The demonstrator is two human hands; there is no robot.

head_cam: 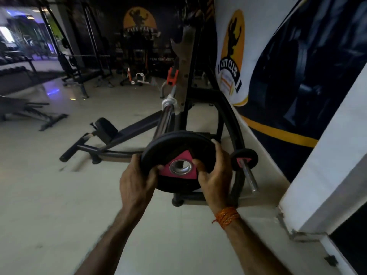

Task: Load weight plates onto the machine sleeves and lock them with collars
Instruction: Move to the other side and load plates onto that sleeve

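A black weight plate (174, 145) with a pink triangle and a steel centre hole is held in front of me, tilted. My left hand (137, 179) grips its left rim and my right hand (214, 171) grips its right side, thumb near the hole. Just beyond the plate, the chrome barbell sleeve (164, 122) points toward me from the black rack (186, 80); its near end is hidden behind the plate. An orange collar (171, 76) sits farther up by the rack. A smaller black plate (245, 155) rests on a low storage peg (250, 177) at the right.
A black bench frame (111, 135) lies on the pale floor to the left. A wall with a club logo (231, 56) rises close on the right, with a white ledge (317, 185) at the lower right. Other gym machines (79, 66) stand at the back.
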